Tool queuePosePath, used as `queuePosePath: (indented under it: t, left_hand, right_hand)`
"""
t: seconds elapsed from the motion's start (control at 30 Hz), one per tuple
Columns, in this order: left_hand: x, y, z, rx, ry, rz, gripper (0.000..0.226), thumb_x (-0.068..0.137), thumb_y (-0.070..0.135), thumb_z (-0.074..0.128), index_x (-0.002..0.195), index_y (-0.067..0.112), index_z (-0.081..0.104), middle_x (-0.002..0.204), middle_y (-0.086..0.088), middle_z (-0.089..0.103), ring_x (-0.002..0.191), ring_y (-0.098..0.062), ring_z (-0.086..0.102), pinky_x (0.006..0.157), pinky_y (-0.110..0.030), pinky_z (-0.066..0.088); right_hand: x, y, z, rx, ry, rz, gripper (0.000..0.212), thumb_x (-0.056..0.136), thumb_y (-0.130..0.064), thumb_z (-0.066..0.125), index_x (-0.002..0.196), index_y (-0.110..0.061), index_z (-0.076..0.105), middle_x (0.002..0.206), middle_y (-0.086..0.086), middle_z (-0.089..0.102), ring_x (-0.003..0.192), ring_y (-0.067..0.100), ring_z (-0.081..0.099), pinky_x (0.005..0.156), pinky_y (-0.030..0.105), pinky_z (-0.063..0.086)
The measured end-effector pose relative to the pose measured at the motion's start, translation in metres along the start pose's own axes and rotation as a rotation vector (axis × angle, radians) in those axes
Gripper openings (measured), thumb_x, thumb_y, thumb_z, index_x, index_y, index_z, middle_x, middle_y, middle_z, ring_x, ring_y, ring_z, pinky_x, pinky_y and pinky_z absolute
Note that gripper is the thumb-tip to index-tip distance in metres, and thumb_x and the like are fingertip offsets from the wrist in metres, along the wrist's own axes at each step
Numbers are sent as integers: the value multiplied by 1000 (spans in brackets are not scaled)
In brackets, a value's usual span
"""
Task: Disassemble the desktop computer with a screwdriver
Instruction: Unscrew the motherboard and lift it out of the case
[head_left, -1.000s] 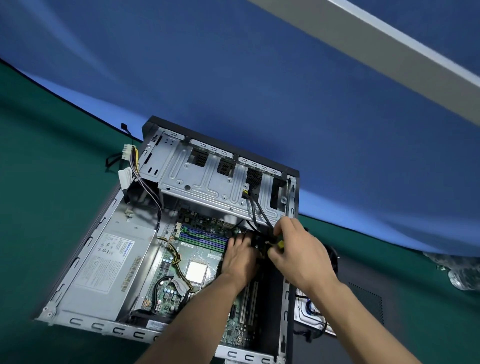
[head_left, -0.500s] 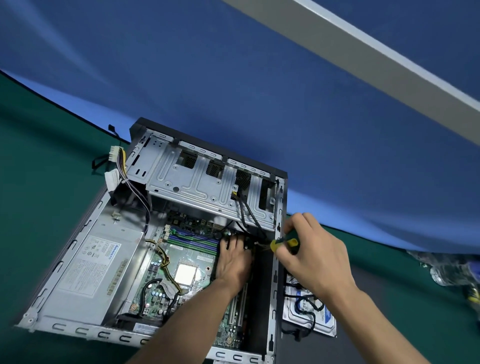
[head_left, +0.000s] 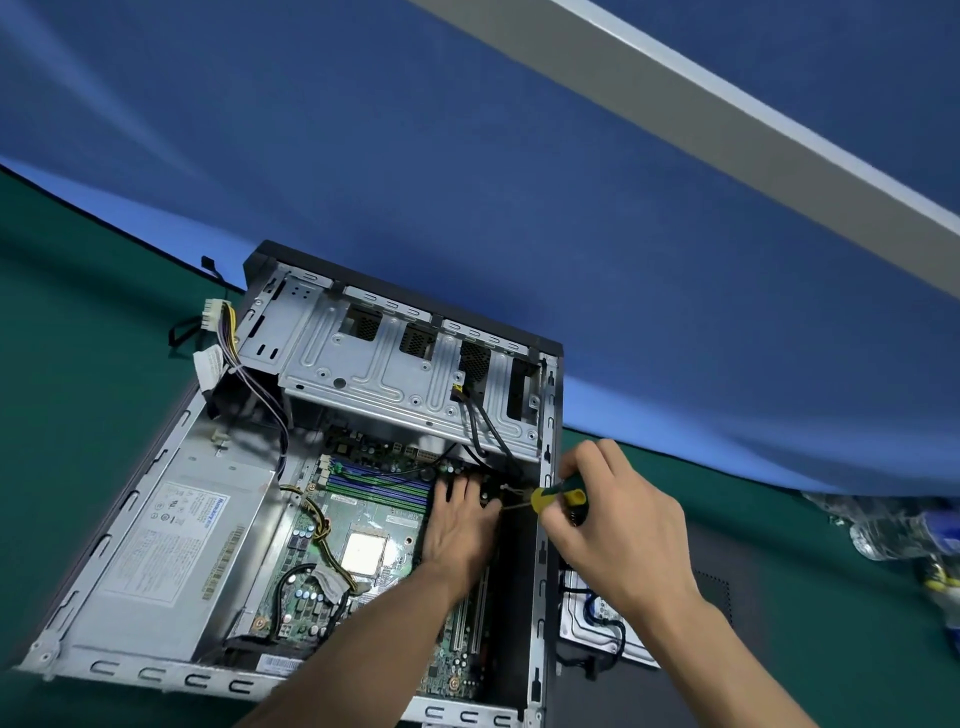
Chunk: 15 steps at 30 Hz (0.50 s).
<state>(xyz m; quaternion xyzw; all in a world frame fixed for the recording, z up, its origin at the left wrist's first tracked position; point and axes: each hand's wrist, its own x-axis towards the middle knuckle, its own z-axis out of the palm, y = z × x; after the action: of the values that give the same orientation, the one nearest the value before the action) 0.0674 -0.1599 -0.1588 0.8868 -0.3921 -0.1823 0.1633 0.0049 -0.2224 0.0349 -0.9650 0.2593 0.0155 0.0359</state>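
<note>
The open desktop case (head_left: 171, 457) lies on its side on a green mat, showing the green motherboard (head_left: 374, 514), the grey power supply (head_left: 171, 551) and the metal drive cage (head_left: 395, 374). My left hand (head_left: 460, 525) lies flat on the motherboard near the memory slots, fingers straight. My right hand (head_left: 613, 525) grips a yellow-and-green screwdriver (head_left: 558, 496) just outside the case's right wall. The shaft points left into the case toward my left fingertips. The tip is hidden among black cables.
A removed hard drive (head_left: 597, 618) with cables lies on a dark panel (head_left: 727, 587) right of the case. Loose power connectors (head_left: 215, 332) hang out at the case's left rear. Clear plastic bottles (head_left: 893, 530) lie at the far right. A blue backdrop rises behind.
My right hand has pulled back to the right, out over the case wall, exposing the screwdriver handle. The left hand stays on the motherboard. The camera view shifted slightly.
</note>
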Motion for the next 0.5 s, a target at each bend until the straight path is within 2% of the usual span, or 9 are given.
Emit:
queuePosePath:
  t: [0.1, 0.17, 0.23, 0.33, 0.5]
  left_hand:
    - [1, -4, 0, 13, -29, 27, 42, 85, 7, 54, 125, 21, 49, 130, -15, 39, 129, -32, 28, 114, -48, 9]
    - [2, -7, 2, -8, -35, 6, 41, 91, 10, 51, 131, 21, 48, 133, -13, 38, 133, -30, 26, 114, -45, 10]
    - [3, -8, 1, -51, -30, -11, 33, 96, 13, 48, 128, 18, 51, 135, -9, 38, 134, -27, 25, 114, -42, 12]
    - [2, -7, 0, -10, -24, 77, 35, 86, -5, 51, 114, 13, 61, 139, -9, 35, 133, -27, 24, 116, -44, 12]
    - [8, -1, 4, 102, -26, 138, 34, 87, -4, 37, 114, 5, 57, 143, -12, 35, 130, -29, 28, 113, -42, 13]
  right_hand:
    - [1, 0, 0, 14, 6, 7, 19, 78, -33, 58, 86, -29, 41, 85, -9, 47, 62, 17, 42, 49, 29, 28]
    - [2, 0, 0, 14, 10, 6, 22, 78, -32, 58, 84, -30, 38, 84, -9, 46, 61, 18, 40, 49, 29, 27]
    - [3, 0, 1, 13, 17, 0, 23, 77, -32, 59, 83, -30, 38, 82, -9, 47, 60, 18, 40, 46, 28, 26]
    - [3, 1, 1, 9, 19, -1, 21, 78, -33, 61, 84, -28, 41, 82, -8, 49, 59, 18, 41, 45, 23, 24]
    - [4, 2, 1, 8, 31, 4, 21, 77, -32, 61, 83, -27, 42, 81, -8, 48, 57, 19, 39, 44, 21, 22]
